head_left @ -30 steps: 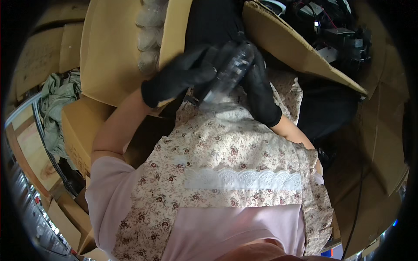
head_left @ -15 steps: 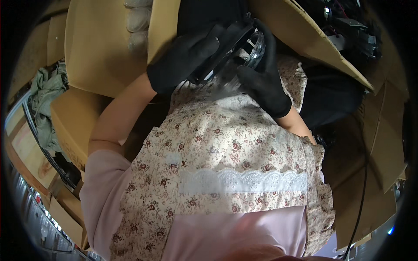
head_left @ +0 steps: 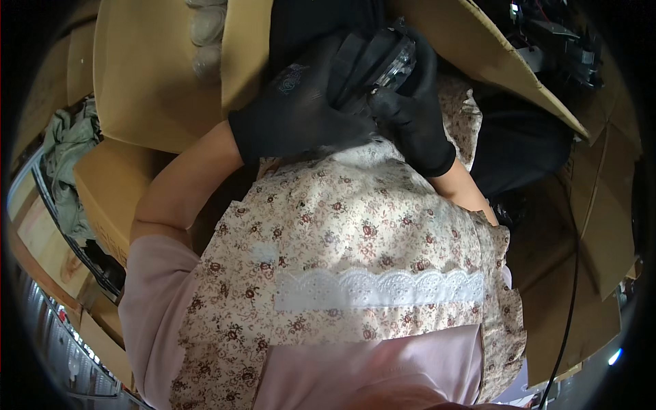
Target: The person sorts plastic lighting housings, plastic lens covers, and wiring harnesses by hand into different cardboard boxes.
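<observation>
Both my hands wear black gloves and meet above my lap, around a black part with a clear, shiny plastic side (head_left: 396, 68). Its kind cannot be made out. My left hand (head_left: 297, 102) is closed around its left side, the back of the glove showing and the fingers curled over the far edge. My right hand (head_left: 418, 113) grips the right side, thumb in front and fingers behind. Most of the black body is hidden by the gloves. Below the hands lies my floral apron (head_left: 342, 219) with its white lace strip.
An open cardboard box (head_left: 143, 82) at the far left holds several round clear-wrapped things (head_left: 207, 41). Another cardboard flap (head_left: 492, 61) rises at the right. Dark parts with wires (head_left: 553, 41) lie far right. A black cable (head_left: 572, 294) hangs near cardboard sheets. Green cloth (head_left: 68, 171) lies left.
My left hand has turned and slid inward over the part, so its back now shows. A blurred clear piece below the hands is no longer visible. The right hand keeps its grip.
</observation>
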Motion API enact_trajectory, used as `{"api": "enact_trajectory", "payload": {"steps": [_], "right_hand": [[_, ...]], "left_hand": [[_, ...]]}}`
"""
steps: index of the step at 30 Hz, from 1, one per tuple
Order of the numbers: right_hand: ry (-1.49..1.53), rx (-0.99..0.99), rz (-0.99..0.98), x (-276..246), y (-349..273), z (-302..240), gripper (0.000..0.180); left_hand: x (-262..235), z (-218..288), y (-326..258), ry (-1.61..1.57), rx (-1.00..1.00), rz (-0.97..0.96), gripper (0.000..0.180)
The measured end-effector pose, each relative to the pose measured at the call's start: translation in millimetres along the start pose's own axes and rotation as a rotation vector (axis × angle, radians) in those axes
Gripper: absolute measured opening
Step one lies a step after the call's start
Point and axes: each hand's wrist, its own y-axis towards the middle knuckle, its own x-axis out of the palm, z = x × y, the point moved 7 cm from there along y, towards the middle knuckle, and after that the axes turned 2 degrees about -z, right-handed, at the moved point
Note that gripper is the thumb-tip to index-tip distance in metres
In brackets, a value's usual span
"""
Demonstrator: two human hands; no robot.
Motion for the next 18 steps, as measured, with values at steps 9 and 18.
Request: {"api": "enact_trajectory", "payload": {"steps": [9, 18], "right_hand": [[-0.128, 0.016, 0.046, -21, 17, -2, 0.082], [-0.812, -0.496, -0.082, -15, 39, -59, 0.07]], "left_hand": [[-19, -10, 9, -0.171, -0.134, -0.088, 0.076], [-36, -4, 13, -0.138, -0.187, -0.14, 0.076]]}}
